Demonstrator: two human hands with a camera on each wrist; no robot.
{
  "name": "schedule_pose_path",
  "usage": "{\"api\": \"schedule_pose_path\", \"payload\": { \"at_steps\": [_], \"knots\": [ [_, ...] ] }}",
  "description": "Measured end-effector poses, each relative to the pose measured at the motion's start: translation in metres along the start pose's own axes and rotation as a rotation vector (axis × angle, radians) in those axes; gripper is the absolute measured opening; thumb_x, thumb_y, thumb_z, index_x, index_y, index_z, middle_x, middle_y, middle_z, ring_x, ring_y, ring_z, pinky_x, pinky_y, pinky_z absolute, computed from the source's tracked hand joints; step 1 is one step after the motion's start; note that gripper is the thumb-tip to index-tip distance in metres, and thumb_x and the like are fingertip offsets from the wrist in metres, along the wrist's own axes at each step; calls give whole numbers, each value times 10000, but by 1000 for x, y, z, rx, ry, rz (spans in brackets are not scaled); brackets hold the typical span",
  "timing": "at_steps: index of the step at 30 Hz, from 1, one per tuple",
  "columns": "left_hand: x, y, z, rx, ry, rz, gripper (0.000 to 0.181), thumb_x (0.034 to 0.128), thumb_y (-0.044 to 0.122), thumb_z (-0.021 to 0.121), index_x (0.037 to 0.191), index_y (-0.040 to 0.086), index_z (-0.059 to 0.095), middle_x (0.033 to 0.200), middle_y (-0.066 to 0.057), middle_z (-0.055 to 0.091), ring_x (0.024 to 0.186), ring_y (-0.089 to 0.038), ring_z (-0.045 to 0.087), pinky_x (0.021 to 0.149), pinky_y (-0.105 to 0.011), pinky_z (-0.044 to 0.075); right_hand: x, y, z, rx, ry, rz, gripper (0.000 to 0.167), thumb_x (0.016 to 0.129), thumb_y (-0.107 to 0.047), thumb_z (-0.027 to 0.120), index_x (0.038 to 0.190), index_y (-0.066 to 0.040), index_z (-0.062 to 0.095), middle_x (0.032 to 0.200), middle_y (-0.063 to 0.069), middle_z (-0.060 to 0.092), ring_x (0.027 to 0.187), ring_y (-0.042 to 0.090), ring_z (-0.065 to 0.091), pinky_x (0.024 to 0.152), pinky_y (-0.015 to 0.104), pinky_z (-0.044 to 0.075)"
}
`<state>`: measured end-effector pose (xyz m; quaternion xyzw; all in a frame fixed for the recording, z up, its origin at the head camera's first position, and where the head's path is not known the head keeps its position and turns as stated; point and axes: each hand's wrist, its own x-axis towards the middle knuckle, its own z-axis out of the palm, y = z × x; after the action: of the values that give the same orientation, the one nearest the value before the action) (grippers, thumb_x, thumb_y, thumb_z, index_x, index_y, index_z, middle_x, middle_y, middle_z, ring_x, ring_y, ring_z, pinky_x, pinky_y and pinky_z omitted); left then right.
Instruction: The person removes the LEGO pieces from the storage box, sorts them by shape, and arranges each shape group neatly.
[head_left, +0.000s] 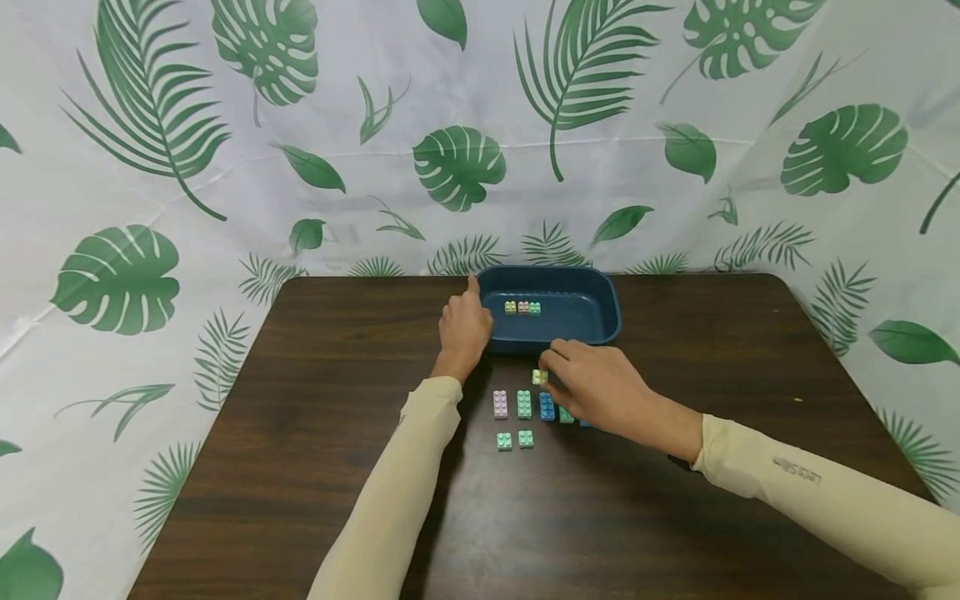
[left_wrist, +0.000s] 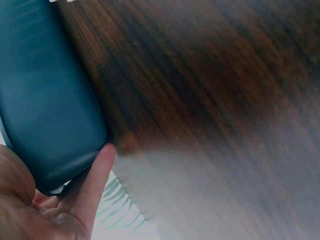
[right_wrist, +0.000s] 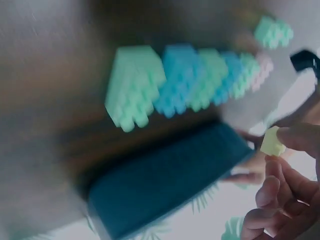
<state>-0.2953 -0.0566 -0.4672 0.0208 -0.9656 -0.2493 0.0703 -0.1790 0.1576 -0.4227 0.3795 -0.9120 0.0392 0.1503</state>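
My right hand [head_left: 596, 383] pinches a small yellow toy building block [head_left: 539, 377] between thumb and fingertips, just above the table in front of a dark blue tray [head_left: 611, 321]. In the right wrist view, the yellow block [right_wrist: 271, 142] shows between thumb and finger. At the tray's left end my left hand [head_left: 463, 325] holds the wall, its index finger stretched along the side. Three small blocks, yellow [head_left: 510, 307], pink [head_left: 523, 307] and mint [head_left: 535, 308], lie inside the tray. Below it, a row of longer blocks includes lilac [head_left: 500, 404], mint [head_left: 523, 404] and blue [head_left: 547, 407].
Two small mint blocks [head_left: 504, 441] lie nearer me than the row. My right hand partly hides the row's right end in the head view. The dark wooden table [head_left: 337, 433] meets a white leaf-patterned cloth [head_left: 360, 208] behind the tray.
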Motion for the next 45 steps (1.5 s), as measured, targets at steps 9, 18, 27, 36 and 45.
{"api": "schedule_pose_path", "payload": {
  "at_steps": [9, 18, 27, 36, 45],
  "knots": [
    [2, 0, -4, -8, 6, 0, 653, 1023, 73, 556, 1650, 87, 375, 607, -97, 576, 586, -252, 578, 516, -352, 366, -22, -7, 13, 37, -119, -107, 245, 876, -346, 867, 945, -188, 693, 852, -66, 584, 728, 72, 520, 529, 194, 385],
    [3, 0, -7, -2, -1, -4, 655, 1034, 86, 552, 1660, 95, 356, 611, -103, 577, 567, -242, 552, 505, -346, 352, -27, -8, 21, 28, -213, -166, 196, 912, -357, 823, 980, -195, 736, 885, -73, 622, 783, 85, 525, 575, 210, 421],
    [2, 0, -4, -2, -24, -1, 678, 1039, 91, 548, 1676, 111, 317, 579, -75, 554, 514, -194, 452, 488, -329, 319, -33, -11, 26, 6, -213, -177, 205, 910, -360, 826, 997, -190, 753, 892, -57, 643, 806, 93, 583, 591, 226, 463],
    [2, 0, -3, 15, -8, -6, 676, 1039, 96, 554, 1674, 113, 321, 575, -86, 555, 490, -194, 437, 469, -328, 301, -28, -6, 21, -5, -115, -190, 274, 877, -437, 849, 962, -194, 756, 860, -66, 625, 770, 101, 542, 560, 222, 429],
    [-1, -1, -1, -7, -28, -19, 661, 1037, 90, 553, 1664, 101, 346, 566, -86, 551, 473, -191, 412, 461, -327, 292, 8, 38, 17, 48, 190, -119, 169, 916, -341, 824, 963, -186, 775, 882, -19, 676, 739, 134, 622, 570, 302, 510]
  ]
}}
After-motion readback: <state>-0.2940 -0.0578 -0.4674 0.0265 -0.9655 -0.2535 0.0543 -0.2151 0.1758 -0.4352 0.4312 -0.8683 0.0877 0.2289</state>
